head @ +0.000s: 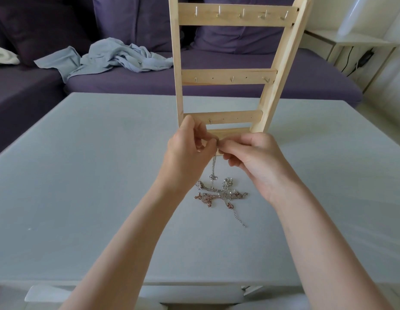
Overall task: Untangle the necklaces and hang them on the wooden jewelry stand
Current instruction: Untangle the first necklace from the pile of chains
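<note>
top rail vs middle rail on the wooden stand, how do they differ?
The top rail carries five metal hooks; the middle rail carries three, with small empty holes between them. The top rail also looks taller than the middle rail. Both are pale wood slats on the wooden stand, and no necklace hangs on either.

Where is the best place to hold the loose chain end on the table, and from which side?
Probably pinch the thin chain tail near its free tip, coming from above on the near right side: it lies flat and alone on the table, clear of the tangled necklaces.
</note>
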{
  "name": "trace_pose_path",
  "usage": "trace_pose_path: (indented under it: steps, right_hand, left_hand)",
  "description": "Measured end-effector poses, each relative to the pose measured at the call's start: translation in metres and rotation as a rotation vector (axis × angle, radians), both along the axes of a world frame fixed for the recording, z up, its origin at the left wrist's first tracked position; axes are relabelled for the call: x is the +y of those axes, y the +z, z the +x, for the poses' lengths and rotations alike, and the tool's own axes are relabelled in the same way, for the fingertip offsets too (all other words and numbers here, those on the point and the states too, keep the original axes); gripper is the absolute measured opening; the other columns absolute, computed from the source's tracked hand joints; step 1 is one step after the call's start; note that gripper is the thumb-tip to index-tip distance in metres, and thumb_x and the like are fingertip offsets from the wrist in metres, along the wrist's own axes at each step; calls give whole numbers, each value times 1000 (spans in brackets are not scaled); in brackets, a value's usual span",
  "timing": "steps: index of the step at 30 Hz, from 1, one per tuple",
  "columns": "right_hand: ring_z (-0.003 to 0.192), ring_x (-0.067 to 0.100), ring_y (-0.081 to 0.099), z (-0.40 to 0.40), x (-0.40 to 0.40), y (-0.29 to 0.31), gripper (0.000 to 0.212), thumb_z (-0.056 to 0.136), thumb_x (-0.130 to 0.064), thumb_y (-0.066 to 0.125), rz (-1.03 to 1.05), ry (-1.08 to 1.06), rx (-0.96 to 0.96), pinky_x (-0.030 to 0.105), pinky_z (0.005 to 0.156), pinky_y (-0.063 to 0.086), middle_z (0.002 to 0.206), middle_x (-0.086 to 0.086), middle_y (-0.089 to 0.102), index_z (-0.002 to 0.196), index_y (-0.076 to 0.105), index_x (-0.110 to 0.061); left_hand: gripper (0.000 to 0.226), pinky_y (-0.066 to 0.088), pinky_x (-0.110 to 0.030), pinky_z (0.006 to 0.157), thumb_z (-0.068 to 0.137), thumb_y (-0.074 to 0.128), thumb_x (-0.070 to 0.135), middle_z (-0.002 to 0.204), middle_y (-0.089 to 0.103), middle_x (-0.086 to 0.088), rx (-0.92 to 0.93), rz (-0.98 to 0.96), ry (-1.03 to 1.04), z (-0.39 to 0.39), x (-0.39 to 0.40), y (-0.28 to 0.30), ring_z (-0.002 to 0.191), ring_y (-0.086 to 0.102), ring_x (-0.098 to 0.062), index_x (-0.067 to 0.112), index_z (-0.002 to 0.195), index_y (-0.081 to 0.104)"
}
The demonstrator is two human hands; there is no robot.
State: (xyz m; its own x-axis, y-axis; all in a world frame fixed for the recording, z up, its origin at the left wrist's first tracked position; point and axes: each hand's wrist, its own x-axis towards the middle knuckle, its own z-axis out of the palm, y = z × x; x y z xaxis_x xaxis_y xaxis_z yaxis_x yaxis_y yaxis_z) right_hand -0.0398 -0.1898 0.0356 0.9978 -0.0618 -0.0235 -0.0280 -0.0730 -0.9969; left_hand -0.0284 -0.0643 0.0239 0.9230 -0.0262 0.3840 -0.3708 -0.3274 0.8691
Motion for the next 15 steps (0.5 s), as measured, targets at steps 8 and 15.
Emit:
trace_pose_path:
  steps: [8, 15]
  right_hand:
    - [54, 11, 44, 0, 4, 2, 13, 80, 4, 56, 150, 20, 101, 20, 53, 36, 63, 8, 54, 69, 61, 3]
    - [55, 12, 45, 1, -9, 5, 19, 71, -7, 60, -137, -18, 43, 22, 54, 38, 56, 2, 52, 53, 58, -9]
  left_hand:
    - [26, 47, -32, 65, 79, 57, 2, 66, 48, 2, 143, -130, -38, -2, -4, 3, 59, 42, -11, 16, 71, 38]
    - [22, 51, -24, 69, 88, 53, 2, 89, 57, -10, 261, 32, -123, -3, -3, 1, 69, 59, -15, 15, 76, 40]
